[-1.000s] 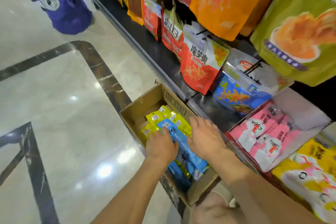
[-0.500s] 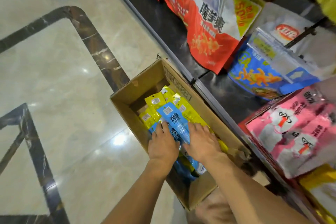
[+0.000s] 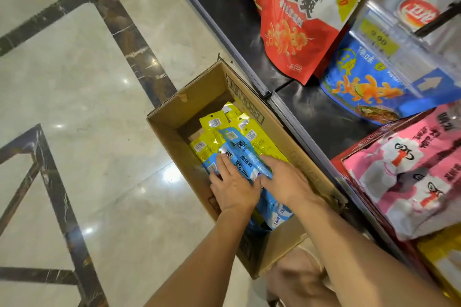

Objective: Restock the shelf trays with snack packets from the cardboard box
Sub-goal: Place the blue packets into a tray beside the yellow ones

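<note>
Here, head view, the only one: your cardboard box (image 3: 199,97) sat open on the floor, its long side just beside the dark base of the shelf (image 3: 311,117). Inside lay a loose pile of glossy flat snack packets, yellow packets (image 3: 215,123) toward the far end, blue packets (image 3: 239,154) heaped over them nearer you, barcode stickers facing up.

Your left hand (image 3: 233,188) lay palm down on the blue packets, fingers spread flat. Your right hand (image 3: 287,179) pressed beside it, thumbs nearly touching, a blue packet pinched under the fingers; whether you had actually closed a grip on it, I could not tell. Both forearms reached down into the box and covered its near half.

Around it: a red and white hanging bag (image 3: 296,22) and a blue bag (image 3: 366,82) hung above the shelf base, a clear price-tag holder (image 3: 389,45) jutting in front of the blue one. To the right, a tray with a red edge (image 3: 336,164) held pink packets (image 3: 411,169), soft and crumpled. Yellow stock (image 3: 444,262) showed below it, blurred.

The floor (image 3: 74,82) was polished pale stone with dark veined inlay strips, lamp glare on it. The box was plain brown corrugated card, a printed barcode on the inner flap.
</note>
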Tool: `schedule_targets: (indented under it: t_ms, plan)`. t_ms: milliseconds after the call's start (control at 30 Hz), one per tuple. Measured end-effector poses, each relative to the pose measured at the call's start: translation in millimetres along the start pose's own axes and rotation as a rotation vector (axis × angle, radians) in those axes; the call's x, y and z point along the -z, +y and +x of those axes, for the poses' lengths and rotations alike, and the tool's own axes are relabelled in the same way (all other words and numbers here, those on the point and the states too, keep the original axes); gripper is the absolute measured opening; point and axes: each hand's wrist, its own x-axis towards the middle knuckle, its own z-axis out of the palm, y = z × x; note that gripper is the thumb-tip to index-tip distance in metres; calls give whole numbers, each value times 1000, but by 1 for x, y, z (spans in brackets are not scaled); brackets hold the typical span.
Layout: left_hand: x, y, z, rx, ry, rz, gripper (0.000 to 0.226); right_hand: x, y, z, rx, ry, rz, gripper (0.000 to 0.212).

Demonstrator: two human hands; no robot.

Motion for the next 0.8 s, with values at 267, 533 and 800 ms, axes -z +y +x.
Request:
schedule_targets:
  t_ms: [267, 533, 800]
  plan:
    - [-11, 24, -1, 167, 23, -106, 118, -3, 29, -2, -58, 65, 121, 47]
    - [0, 1, -8, 60, 120, -269, 83, 7, 25, -10, -4, 107, 316, 49]
    - [6, -4, -25, 4, 140, -244, 51, 22, 14, -31, 89, 167, 367, 49]
